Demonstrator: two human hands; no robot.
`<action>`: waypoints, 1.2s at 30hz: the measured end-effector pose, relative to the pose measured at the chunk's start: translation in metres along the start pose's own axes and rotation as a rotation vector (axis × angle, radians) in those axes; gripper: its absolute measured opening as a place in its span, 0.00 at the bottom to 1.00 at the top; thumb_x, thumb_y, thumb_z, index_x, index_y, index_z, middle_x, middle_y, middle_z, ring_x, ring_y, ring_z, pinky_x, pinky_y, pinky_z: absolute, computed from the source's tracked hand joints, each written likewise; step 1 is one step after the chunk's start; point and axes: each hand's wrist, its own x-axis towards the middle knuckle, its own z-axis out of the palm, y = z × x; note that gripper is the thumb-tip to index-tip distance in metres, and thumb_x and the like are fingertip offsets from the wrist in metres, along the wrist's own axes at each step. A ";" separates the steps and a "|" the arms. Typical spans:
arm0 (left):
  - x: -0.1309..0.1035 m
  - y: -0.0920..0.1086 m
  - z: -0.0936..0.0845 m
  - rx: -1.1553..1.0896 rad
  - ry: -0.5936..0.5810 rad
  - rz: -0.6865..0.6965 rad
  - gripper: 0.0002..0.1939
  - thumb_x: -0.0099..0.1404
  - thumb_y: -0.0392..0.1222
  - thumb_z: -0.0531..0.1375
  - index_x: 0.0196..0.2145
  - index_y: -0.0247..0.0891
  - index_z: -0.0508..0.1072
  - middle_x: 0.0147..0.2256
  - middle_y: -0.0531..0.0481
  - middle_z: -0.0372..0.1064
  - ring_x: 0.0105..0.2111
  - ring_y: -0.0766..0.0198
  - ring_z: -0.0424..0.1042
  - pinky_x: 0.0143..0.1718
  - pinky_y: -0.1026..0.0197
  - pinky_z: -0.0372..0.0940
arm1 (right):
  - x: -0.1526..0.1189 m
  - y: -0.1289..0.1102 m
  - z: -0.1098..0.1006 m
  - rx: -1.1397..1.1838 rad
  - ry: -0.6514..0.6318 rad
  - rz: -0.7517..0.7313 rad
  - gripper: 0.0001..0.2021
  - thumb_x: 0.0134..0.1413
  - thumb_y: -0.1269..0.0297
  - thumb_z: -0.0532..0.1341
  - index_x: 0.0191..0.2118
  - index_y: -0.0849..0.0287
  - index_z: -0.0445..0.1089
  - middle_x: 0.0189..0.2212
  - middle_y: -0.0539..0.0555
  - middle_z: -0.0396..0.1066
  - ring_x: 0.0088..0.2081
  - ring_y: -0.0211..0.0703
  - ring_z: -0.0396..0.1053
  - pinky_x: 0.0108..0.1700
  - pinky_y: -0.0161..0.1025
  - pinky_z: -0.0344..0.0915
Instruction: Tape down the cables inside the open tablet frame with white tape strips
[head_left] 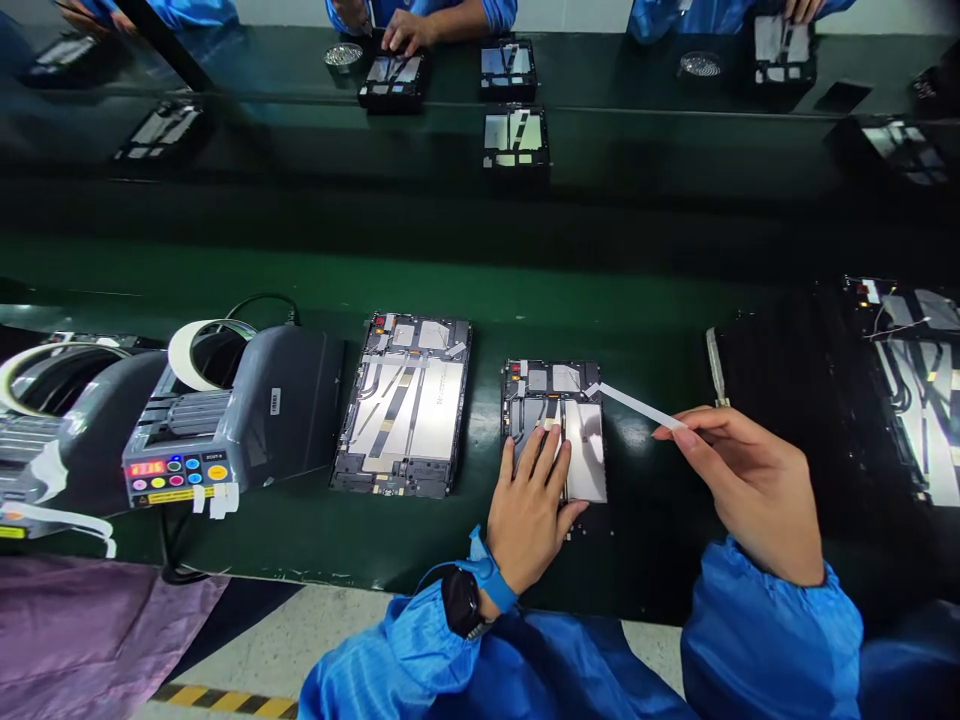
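Pressing flat on the opened tablet, the left hand lies with fingers spread, gripping nothing. At three o'clock from it, the right hand pinches the end of a white strip between thumb and fingertips; the strip's far end touches the tablet's upper right corner. A second open tablet lies at nine o'clock on the green belt, with a tape dispenser farther left.

Dim overall, overhead glare on the glossy green belt, edges bowed and softly blurred
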 end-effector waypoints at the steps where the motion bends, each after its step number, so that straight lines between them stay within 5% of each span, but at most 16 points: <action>1: 0.000 0.000 0.000 0.000 0.003 0.001 0.36 0.78 0.63 0.49 0.73 0.39 0.58 0.76 0.48 0.43 0.75 0.49 0.45 0.72 0.36 0.54 | 0.000 0.001 0.000 -0.001 -0.001 -0.005 0.08 0.64 0.54 0.69 0.40 0.52 0.78 0.38 0.51 0.79 0.40 0.43 0.76 0.44 0.37 0.72; 13: 0.002 0.000 -0.003 -0.023 -0.012 0.005 0.36 0.77 0.62 0.51 0.73 0.37 0.59 0.76 0.46 0.44 0.75 0.48 0.45 0.72 0.34 0.52 | -0.003 0.006 0.003 0.043 -0.014 -0.012 0.07 0.64 0.55 0.69 0.40 0.53 0.78 0.37 0.51 0.78 0.39 0.42 0.75 0.44 0.37 0.71; 25: 0.008 -0.002 -0.006 -0.048 0.001 -0.008 0.33 0.79 0.59 0.49 0.72 0.37 0.61 0.74 0.46 0.50 0.73 0.48 0.50 0.71 0.28 0.50 | 0.013 0.001 0.034 0.104 -0.080 -0.049 0.09 0.65 0.58 0.67 0.35 0.56 0.77 0.31 0.52 0.76 0.33 0.40 0.73 0.38 0.36 0.69; 36: 0.009 0.000 0.001 -0.052 -0.001 -0.035 0.34 0.78 0.60 0.50 0.73 0.38 0.58 0.74 0.48 0.49 0.73 0.48 0.51 0.71 0.28 0.50 | 0.016 0.016 0.051 0.178 -0.057 -0.071 0.07 0.65 0.58 0.67 0.40 0.55 0.74 0.35 0.53 0.78 0.38 0.44 0.76 0.43 0.40 0.73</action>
